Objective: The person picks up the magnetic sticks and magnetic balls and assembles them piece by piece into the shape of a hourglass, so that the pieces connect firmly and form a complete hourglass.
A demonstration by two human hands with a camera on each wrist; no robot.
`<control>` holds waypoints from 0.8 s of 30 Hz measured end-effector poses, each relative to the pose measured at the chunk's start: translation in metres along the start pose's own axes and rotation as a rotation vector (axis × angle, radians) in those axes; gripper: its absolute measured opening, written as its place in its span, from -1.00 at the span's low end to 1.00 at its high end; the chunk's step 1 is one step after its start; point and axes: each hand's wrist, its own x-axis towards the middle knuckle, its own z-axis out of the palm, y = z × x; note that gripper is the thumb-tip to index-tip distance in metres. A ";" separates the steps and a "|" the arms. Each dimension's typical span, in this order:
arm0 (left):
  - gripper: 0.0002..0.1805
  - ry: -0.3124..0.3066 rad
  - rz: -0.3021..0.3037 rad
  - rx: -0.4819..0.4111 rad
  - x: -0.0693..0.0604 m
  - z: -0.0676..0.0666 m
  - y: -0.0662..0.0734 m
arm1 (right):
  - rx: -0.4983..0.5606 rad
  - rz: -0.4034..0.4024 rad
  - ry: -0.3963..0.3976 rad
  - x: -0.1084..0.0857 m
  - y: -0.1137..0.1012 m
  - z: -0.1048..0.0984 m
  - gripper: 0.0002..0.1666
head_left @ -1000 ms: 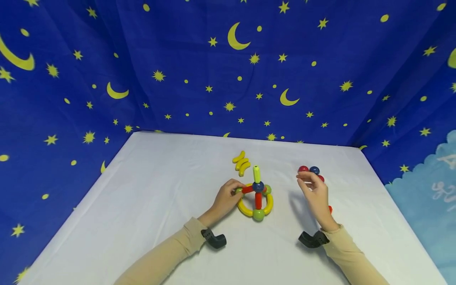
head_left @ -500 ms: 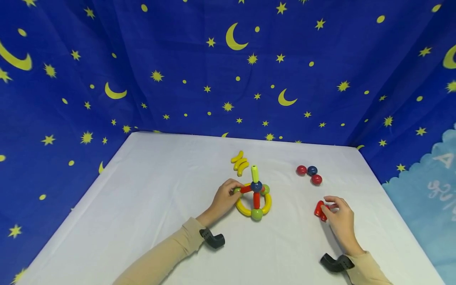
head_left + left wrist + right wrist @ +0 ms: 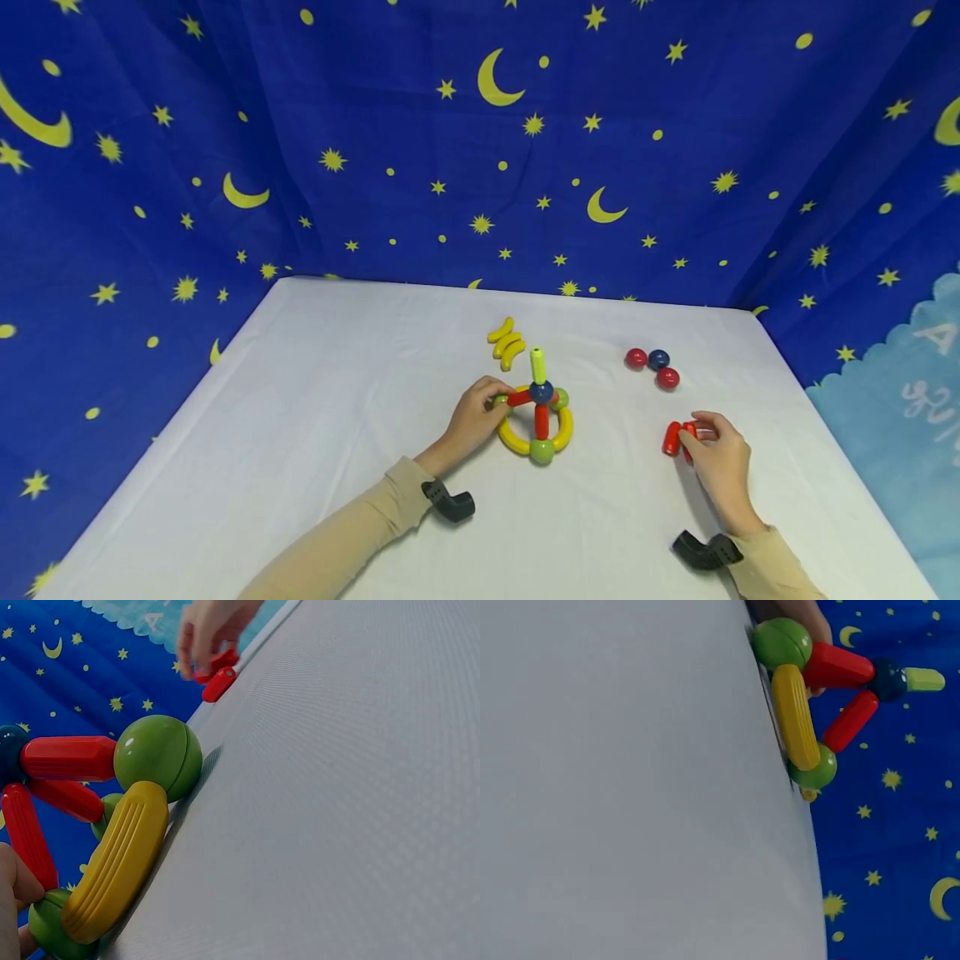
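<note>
A ring of curved yellow rods (image 3: 514, 438) joined by green balls (image 3: 542, 452) lies on the table. Red rods (image 3: 542, 422) slope up from it to a dark blue ball (image 3: 541, 392), topped by an upright light green rod (image 3: 537, 366). My left hand (image 3: 472, 421) pinches the green ball on the ring's left side; in the left wrist view that ball (image 3: 54, 927) sits at the fingers. My right hand (image 3: 722, 467) pinches a short red rod (image 3: 689, 442) beside another red rod (image 3: 671, 438). The right wrist view shows the structure (image 3: 796, 718) but no right fingers.
Several loose curved yellow pieces (image 3: 508, 344) lie behind the structure. Two red balls (image 3: 667, 378) and a blue ball (image 3: 658, 359) rest at the back right. The white table (image 3: 360, 375) meets a blue star-patterned cloth (image 3: 420, 125) at its back and sides.
My right hand has moved from near the loose balls toward the front right, down to the red rods, and has taken hold of one. My left hand keeps its place on the green ball.
</note>
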 end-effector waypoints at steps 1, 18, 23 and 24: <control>-0.77 0.002 0.001 0.000 0.000 0.000 0.000 | 0.034 -0.010 0.010 0.002 -0.005 0.002 -0.65; -0.76 -0.006 -0.012 0.007 0.001 -0.001 0.000 | 0.556 -0.303 -0.231 -0.003 -0.146 0.049 -0.64; -0.77 -0.011 -0.010 0.007 0.001 -0.001 0.000 | 0.585 -0.342 -0.265 -0.006 -0.161 0.056 -0.66; -0.77 -0.010 -0.005 0.009 0.001 -0.002 0.001 | 0.581 -0.345 -0.268 -0.006 -0.163 0.057 -0.66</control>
